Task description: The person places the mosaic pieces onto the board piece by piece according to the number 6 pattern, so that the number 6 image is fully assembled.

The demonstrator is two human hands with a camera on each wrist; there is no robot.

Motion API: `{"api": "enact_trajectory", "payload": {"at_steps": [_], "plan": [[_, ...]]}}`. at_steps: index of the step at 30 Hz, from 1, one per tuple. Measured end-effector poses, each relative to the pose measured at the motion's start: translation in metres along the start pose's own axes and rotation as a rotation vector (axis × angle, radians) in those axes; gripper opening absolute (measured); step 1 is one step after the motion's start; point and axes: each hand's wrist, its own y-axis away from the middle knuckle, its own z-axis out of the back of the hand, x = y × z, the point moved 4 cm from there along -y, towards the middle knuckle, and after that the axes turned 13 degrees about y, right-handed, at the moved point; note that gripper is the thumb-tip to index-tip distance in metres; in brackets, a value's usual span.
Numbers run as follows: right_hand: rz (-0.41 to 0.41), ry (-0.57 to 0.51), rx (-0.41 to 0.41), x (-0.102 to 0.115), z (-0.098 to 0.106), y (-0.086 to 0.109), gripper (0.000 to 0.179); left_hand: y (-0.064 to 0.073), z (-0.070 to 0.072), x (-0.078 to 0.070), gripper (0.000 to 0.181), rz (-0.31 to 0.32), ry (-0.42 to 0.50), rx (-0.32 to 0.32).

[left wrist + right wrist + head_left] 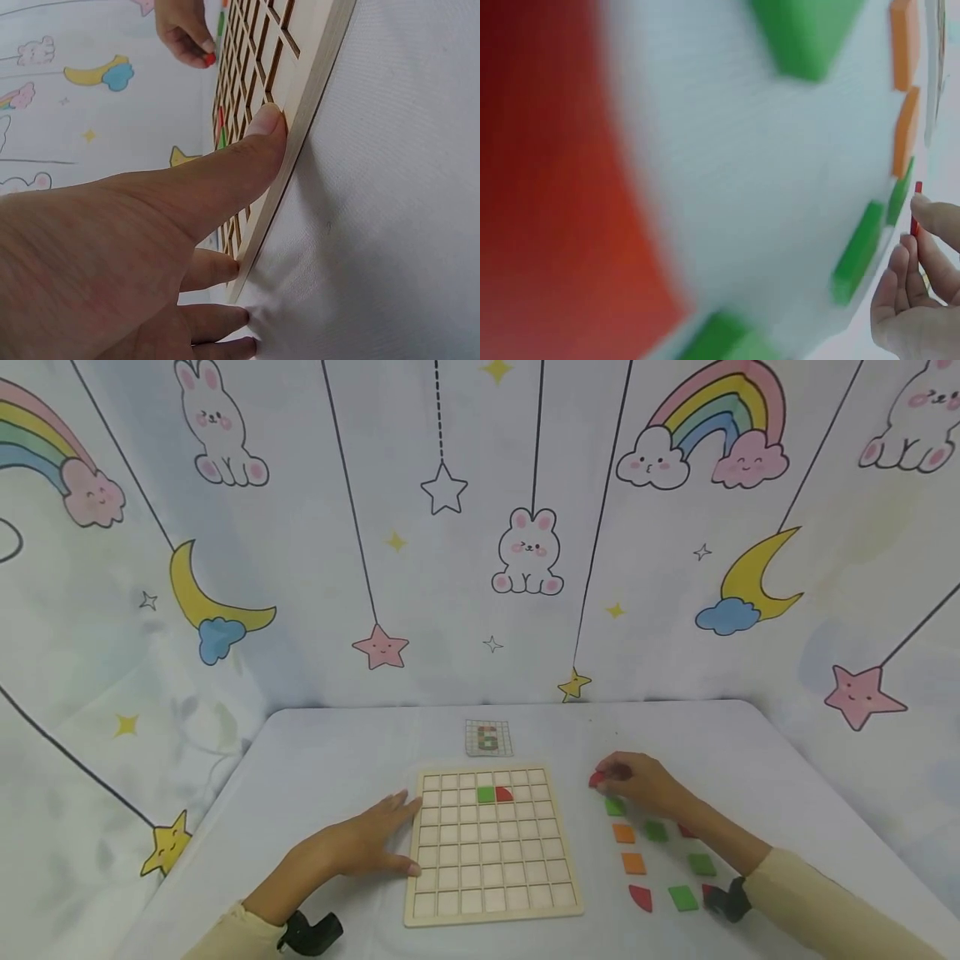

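My right hand (636, 779) pinches a red quarter-circle tile (597, 779) between thumb and fingers, over the loose tiles right of the board. In the right wrist view the red tile (916, 208) stands on edge in the fingertips. My left hand (367, 837) rests at the left edge of the wooden grid board (491, 920). Its thumb (255, 142) lies on the frame, with the other fingers spread along the side. A green square tile (486, 794) and a red quarter-circle tile (503, 794) sit side by side in the second row of cells.
Right of the board lie orange squares (633, 863), green squares (682, 898) and red quarter-circles (641, 898), some partly behind my right arm. Behind the board a small gridded card (488, 738) shows a coloured figure. A patterned cloth wall (480, 568) stands at the table's far side.
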Motion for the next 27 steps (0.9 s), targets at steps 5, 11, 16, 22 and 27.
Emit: {"api": "enact_trajectory", "payload": {"at_steps": [5, 11, 16, 22, 27], "plan": [[0.052, -0.037, -0.006, 0.017, -0.005, -0.011, 0.021, 0.000, 0.000, 0.000, 0.106, 0.004, -0.002, 0.003], [0.073, -0.018, -0.020, 0.048, -0.013, -0.024, 0.019, 0.000, 0.000, -0.001, 0.105, 0.004, 0.000, 0.002], [0.099, -0.037, -0.019, 0.074, -0.020, -0.033, 0.019, 0.000, 0.000, 0.000, 0.105, 0.015, -0.013, -0.002], [0.162, -0.026, -0.013, 0.100, -0.032, -0.043, 0.016, 0.000, 0.000, 0.000, 0.105, 0.023, -0.015, -0.003], [0.213, -0.047, 0.010, 0.124, -0.039, -0.048, 0.015, -0.001, 0.000, -0.001, 0.105, 0.014, 0.000, -0.006]]}}
